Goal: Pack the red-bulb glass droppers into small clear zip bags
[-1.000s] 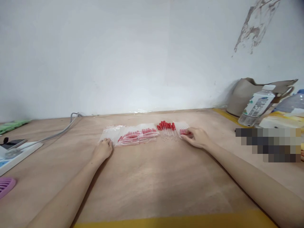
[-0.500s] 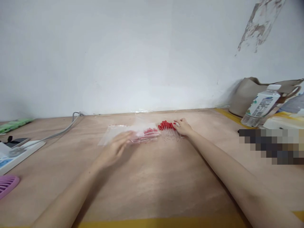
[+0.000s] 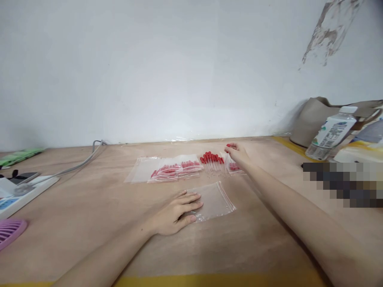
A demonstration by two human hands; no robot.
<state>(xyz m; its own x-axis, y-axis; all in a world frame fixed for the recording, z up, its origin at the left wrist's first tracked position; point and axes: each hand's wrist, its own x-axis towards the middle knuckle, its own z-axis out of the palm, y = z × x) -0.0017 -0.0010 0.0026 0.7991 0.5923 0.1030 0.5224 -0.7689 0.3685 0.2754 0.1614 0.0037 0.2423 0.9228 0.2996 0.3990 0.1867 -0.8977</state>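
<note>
Clear plastic, with faint red lines along its zip, makes up the flat bag (image 3: 212, 203) nearest the camera. I see it lying on the brown surface (image 3: 224, 243), its long axis pointing towards three o'clock and the zip edge at that end. My left hand (image 3: 176, 211) is at its nine o'clock end, palm down, fingers spread wide on the plastic and pinching nothing.

My right hand (image 3: 241, 154) is further off, at one o'clock from the flat bag, so that from this grip the bag lies at seven. The right grip is narrow, seemingly pinched on a red-tipped piece (image 3: 229, 146); its stem I cannot make out. Just under that hand is a small bag (image 3: 235, 166) with red tips inside. At eight o'clock from the right grip, and twelve from the flat bag, a fan of red-capped droppers (image 3: 210, 161) points its caps towards the wall (image 3: 149, 71).

Further out, towards ten and eleven, I see filled bags (image 3: 167, 170) overlapping plain bags (image 3: 142, 169). Well apart, a power strip (image 3: 30, 195) sits at nine and a bottle (image 3: 332, 133) leans at two, in front of a grey holdall (image 3: 309, 119).
</note>
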